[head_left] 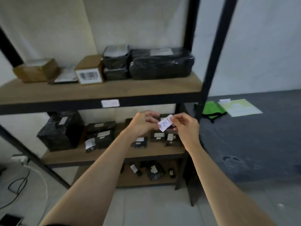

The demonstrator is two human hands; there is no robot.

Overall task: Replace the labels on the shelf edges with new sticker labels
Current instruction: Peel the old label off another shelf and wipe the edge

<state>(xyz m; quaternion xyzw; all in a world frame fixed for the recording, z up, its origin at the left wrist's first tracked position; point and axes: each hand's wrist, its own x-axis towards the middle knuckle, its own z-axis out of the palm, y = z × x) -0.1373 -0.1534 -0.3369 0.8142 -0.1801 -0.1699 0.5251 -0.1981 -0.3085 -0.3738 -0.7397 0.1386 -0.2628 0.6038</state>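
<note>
Sticker label (165, 123): white paper rectangle | pinched by both hands, left hand (143, 123), right hand (185, 126)

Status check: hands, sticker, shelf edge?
Left hand and right hand both pinch the REJECT sticker, not yet stuck. White label sits on the upper shelf edge. Path to it clear.

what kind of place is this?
Probably a small stockroom or parcel store: a metal rack with wooden shelves, black-wrapped parcels, a barcoded box, and a handwritten REJECT label.

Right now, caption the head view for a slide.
Left hand and right hand hold a REJECT sticker below the shelf-edge label.
</note>
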